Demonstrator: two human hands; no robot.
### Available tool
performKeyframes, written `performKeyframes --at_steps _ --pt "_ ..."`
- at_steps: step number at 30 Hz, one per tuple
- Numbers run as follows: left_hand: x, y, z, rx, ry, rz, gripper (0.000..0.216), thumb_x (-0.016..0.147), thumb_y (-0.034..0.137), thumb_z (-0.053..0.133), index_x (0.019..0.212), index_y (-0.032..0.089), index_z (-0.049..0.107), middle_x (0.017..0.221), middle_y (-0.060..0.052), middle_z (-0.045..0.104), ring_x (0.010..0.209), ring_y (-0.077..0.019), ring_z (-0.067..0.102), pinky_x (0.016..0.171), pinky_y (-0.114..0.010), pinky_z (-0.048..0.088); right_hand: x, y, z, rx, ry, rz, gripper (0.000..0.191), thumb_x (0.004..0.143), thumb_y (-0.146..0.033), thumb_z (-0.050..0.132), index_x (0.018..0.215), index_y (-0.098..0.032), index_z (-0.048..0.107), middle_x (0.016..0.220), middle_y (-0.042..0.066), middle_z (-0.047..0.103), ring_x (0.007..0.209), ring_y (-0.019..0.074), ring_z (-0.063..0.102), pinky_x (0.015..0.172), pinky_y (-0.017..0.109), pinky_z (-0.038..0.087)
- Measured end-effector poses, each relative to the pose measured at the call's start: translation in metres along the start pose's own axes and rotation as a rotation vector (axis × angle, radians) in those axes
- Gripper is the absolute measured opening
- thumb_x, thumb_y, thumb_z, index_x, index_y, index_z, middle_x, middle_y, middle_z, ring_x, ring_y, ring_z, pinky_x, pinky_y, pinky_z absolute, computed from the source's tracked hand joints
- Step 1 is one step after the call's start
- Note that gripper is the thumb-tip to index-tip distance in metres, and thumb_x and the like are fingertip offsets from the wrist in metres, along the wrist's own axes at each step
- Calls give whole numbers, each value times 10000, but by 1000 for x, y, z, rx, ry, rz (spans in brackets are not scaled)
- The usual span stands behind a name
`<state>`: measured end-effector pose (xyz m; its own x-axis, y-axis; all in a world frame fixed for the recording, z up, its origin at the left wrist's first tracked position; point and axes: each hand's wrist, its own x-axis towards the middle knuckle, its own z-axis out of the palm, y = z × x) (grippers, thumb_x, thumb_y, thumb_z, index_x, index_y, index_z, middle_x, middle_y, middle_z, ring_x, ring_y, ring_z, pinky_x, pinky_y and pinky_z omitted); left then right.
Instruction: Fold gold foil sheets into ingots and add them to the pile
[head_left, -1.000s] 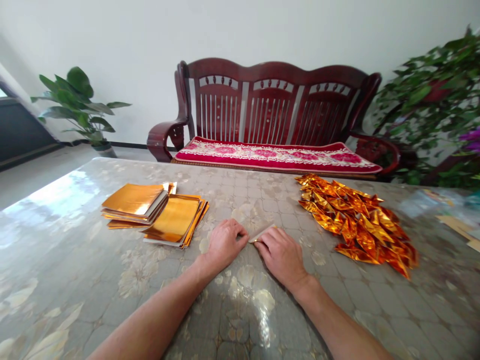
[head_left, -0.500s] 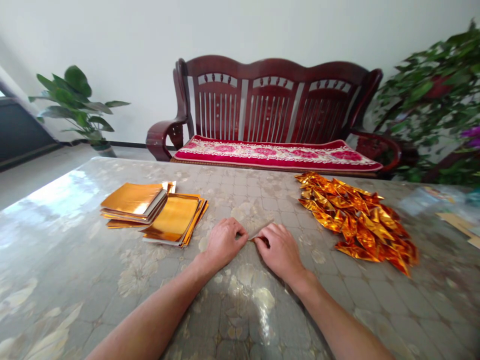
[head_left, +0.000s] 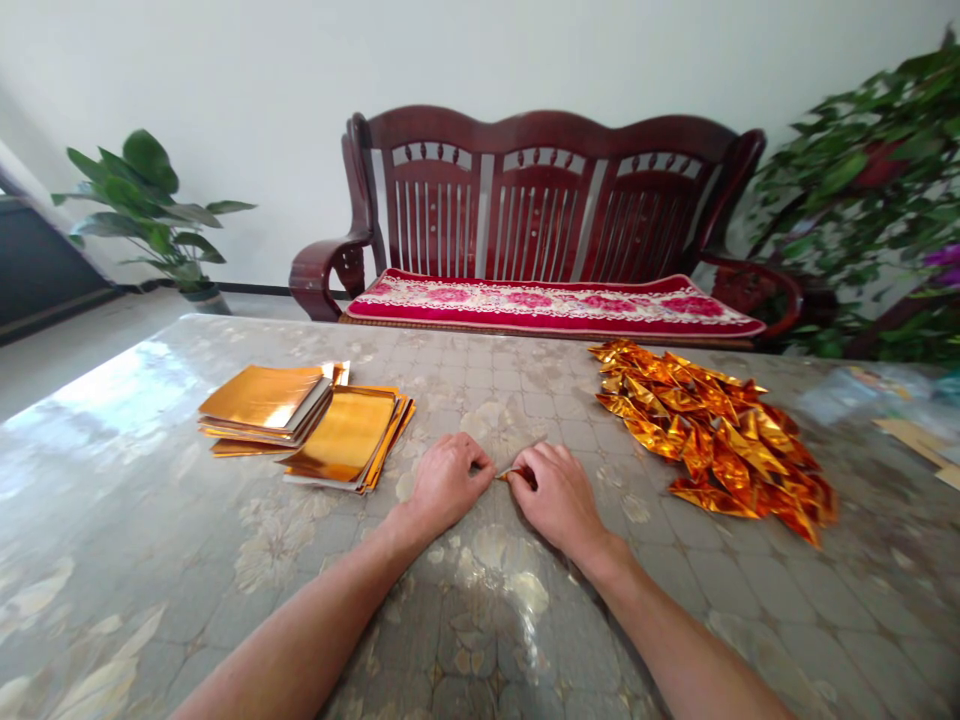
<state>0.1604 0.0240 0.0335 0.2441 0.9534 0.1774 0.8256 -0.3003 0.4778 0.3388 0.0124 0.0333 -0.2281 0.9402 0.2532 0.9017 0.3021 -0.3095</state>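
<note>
Now, I see left hand [head_left: 448, 483] and right hand [head_left: 559, 495] curled, fingertips pinching small gold foil piece [head_left: 514, 473] on table [head_left: 150, 560], right of gold sheet stack [head_left: 315, 425]. Foil mostly hidden under fingers; shape unclear. Folded foil pile [head_left: 712, 440] farther right of stack, well apart from hands.

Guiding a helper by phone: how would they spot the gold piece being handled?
On the patterned table before the red bench, look between the left hand and right hand. The gold foil piece is a thin sliver pinched there, unlike the flat sheets left and folded pile right.
</note>
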Motion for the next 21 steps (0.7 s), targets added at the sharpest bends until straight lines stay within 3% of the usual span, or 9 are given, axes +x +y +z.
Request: performKeyframes --at_steps 21 --pt "1 2 -1 12 4 -3 177 865 330 621 773 208 709 843 -26 697 855 -195 612 769 -288 426 2 2 1 8 -27 12 86 868 -206 610 787 -227 627 871 10 664 858 192 524 732 300 300"
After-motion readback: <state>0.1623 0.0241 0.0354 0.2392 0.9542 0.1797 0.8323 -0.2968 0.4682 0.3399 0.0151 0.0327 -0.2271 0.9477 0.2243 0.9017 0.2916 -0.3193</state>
